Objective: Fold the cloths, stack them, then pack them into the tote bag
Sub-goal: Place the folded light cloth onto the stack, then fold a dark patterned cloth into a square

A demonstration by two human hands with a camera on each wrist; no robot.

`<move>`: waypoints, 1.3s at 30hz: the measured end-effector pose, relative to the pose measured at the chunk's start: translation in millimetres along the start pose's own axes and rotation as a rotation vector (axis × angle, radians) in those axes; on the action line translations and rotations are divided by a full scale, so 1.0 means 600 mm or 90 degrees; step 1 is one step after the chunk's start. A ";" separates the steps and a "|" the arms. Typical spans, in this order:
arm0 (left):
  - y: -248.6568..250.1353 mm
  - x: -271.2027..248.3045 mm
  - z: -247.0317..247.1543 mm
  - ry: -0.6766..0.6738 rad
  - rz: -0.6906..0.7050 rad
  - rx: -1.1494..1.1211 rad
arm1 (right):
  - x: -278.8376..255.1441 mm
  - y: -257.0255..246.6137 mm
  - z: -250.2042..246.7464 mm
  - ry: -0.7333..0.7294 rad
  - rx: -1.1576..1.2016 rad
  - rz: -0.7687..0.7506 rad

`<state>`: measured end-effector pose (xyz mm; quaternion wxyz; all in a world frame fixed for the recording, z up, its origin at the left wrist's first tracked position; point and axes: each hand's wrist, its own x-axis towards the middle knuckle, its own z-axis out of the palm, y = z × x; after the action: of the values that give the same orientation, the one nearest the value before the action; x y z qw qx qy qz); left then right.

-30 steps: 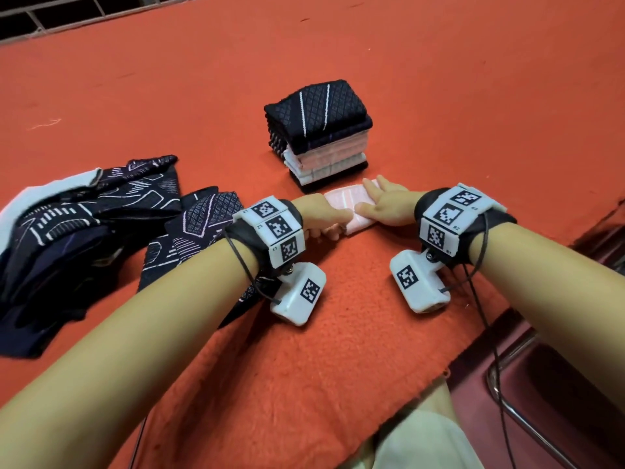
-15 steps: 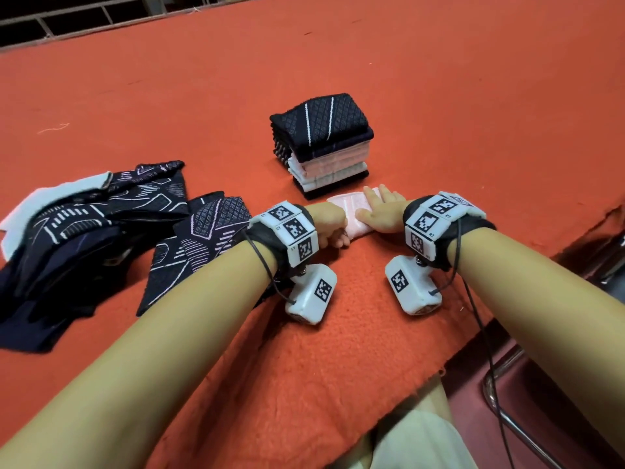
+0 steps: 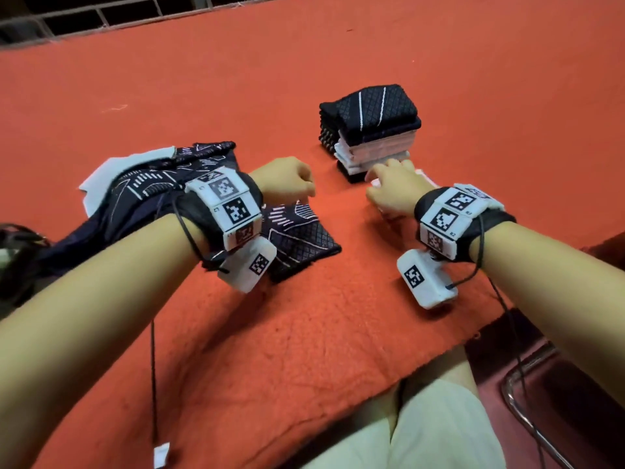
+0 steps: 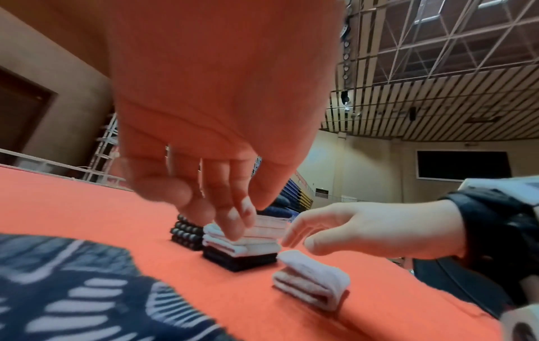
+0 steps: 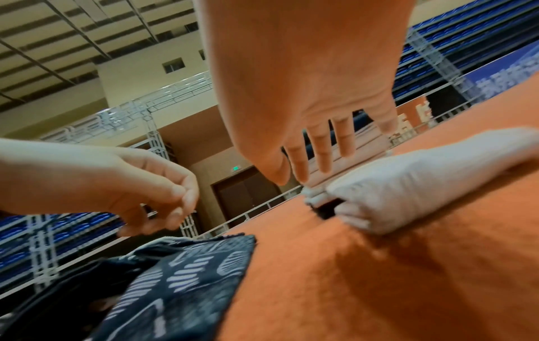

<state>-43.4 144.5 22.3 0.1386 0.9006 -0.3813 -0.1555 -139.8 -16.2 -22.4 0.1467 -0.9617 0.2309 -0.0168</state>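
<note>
Now left hand point(image 3: 285, 179) lifted off folded pink cloth point(image 4: 312, 278), right hand point(image 3: 394, 191) above it

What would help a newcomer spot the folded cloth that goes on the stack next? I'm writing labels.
Find the stack of folded cloths on the orange blanket. Just in front of it, under the right hand, lies one small folded cloth. It is pale pink and alone, unlike the dark patterned pile to the left.

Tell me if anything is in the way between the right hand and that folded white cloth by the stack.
Nothing visible. The right hand hangs open just above the folded white cloth, with only air between them. The stack stands just beyond; the left hand is off to the side.
</note>
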 end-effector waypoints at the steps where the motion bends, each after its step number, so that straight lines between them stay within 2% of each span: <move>1: -0.016 -0.009 0.001 0.013 -0.015 0.024 | -0.004 -0.019 0.004 -0.014 0.006 -0.028; 4: -0.062 -0.033 0.008 0.036 -0.046 0.056 | -0.018 -0.074 0.023 -0.061 0.022 -0.081; 9: -0.123 -0.057 0.033 0.028 -0.142 0.062 | -0.030 -0.125 0.054 -0.155 0.003 -0.048; 12: -0.140 -0.067 0.052 0.006 -0.165 -0.027 | -0.033 -0.132 0.058 -0.201 0.007 -0.041; 14: -0.144 -0.068 0.063 0.021 -0.197 -0.150 | -0.034 -0.133 0.058 -0.212 0.034 -0.026; 17: -0.147 -0.058 0.063 0.062 -0.292 -0.402 | -0.034 -0.135 0.058 -0.196 0.146 -0.038; 20: -0.142 -0.048 0.052 0.090 -0.336 -0.659 | -0.034 -0.136 0.053 -0.115 0.202 -0.092; 22: -0.132 -0.046 0.046 0.111 -0.323 -0.863 | -0.038 -0.137 0.044 -0.047 0.252 -0.124; 24: -0.121 -0.047 0.041 0.135 -0.272 -1.063 | -0.045 -0.136 0.032 -0.011 0.359 -0.142; 28: -0.119 -0.046 0.022 0.257 -0.154 -1.267 | -0.050 -0.121 0.004 -0.024 0.482 -0.087; 31: -0.126 -0.059 -0.006 0.394 -0.117 -1.268 | -0.039 -0.096 -0.016 -0.038 0.625 -0.001; 33: -0.131 -0.076 -0.015 0.416 -0.115 -1.274 | -0.032 -0.082 -0.020 -0.044 0.728 0.038; 36: -0.149 -0.101 0.005 0.343 -0.168 -1.270 | -0.028 -0.067 -0.006 -0.029 0.759 0.125; 39: -0.184 -0.114 0.055 0.240 -0.294 -1.070 | -0.036 -0.057 0.025 -0.086 0.630 0.209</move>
<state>-30.4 264.3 -36.5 0.7789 0.5665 0.0785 -0.2574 -142.8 26.5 -25.9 0.5987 -0.7275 0.3329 -0.0388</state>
